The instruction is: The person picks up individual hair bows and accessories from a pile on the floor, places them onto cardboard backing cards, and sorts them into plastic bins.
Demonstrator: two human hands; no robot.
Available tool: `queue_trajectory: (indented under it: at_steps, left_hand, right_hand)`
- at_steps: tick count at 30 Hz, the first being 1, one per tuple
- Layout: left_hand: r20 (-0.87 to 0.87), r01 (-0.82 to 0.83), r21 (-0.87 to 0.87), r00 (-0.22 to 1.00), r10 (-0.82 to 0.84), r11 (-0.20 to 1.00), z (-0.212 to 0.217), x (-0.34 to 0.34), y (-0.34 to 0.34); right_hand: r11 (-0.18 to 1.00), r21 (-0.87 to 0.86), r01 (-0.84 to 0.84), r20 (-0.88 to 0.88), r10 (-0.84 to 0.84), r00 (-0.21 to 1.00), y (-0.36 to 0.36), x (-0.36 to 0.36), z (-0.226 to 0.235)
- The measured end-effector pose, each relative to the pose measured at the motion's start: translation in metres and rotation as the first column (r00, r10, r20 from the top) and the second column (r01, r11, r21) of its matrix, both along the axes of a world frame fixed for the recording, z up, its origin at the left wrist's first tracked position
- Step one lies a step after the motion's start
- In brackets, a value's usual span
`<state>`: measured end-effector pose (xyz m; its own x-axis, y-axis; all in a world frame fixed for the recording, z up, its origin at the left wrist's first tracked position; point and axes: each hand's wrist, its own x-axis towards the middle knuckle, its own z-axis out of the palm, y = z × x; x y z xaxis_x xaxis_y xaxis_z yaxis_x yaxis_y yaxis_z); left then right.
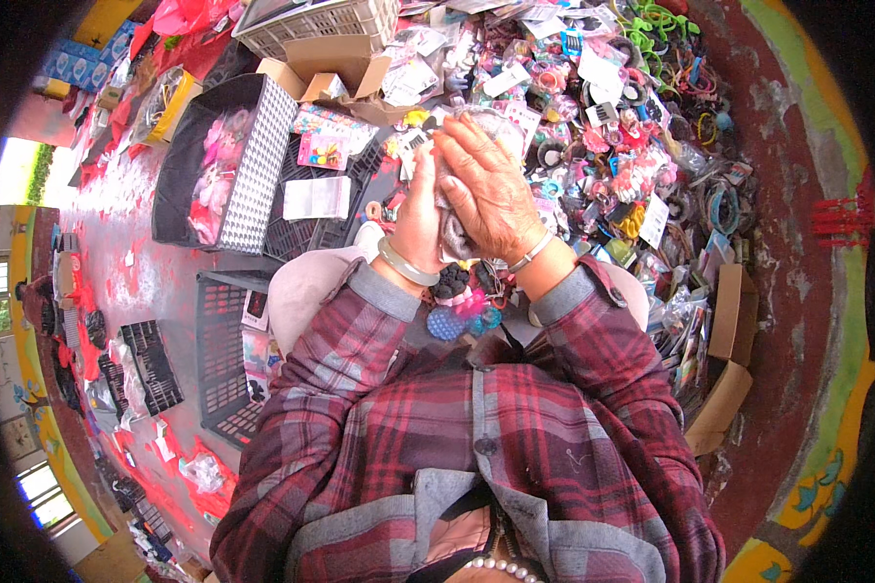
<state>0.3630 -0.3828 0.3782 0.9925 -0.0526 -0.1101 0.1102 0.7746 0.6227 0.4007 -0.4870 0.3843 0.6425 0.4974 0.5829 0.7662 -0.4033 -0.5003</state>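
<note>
one pearl necklace (499,565), two bracelets (407,265); one left hand (419,209) and one right hand (493,189), nearly closed palm to palm, grip one greyish bundle (454,238).

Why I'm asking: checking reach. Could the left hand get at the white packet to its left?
Probably yes: nothing covers the white packet, though the left hand looks busy with a grey item.

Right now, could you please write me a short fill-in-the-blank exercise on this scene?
1. A grey item shows between the left hand and the ____ hand.
2. The checked box holds mainly ____ things.
3. The dark crate stands beside the ____ sleeve.

Missing words: right; pink; left.
</note>
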Motion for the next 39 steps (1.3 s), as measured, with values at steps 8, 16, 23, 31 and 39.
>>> queue_trajectory:
  at_steps: [8,16,23,31,39]
  left_hand:
    - [0.153,0.133,0.092,0.977,-0.146,0.987,-0.012,-0.006,0.003]
    - [0.144,0.323,0.198,0.924,-0.353,0.925,-0.011,-0.001,0.018]
    - [0.253,0.464,0.332,0.795,-0.552,0.821,-0.009,-0.002,0.027]
    - [0.218,0.483,0.43,0.764,-0.607,0.763,-0.017,0.0,0.029]
    - [0.251,0.407,0.359,0.825,-0.507,0.84,-0.009,-0.002,0.031]
  right_hand:
    - [0.981,0.193,0.033,0.081,-0.05,0.995,-0.007,0.012,-0.005]
    - [0.99,0.137,0.018,0.03,-0.022,0.999,-0.011,0.011,-0.003]
    - [0.986,0.155,-0.068,-0.258,0.107,0.96,-0.024,0.018,0.01]
    - [0.99,0.103,-0.099,-0.593,0.141,0.793,-0.039,0.035,0.001]
    - [0.983,-0.009,0.185,-0.773,-0.124,0.622,-0.069,0.066,-0.028]
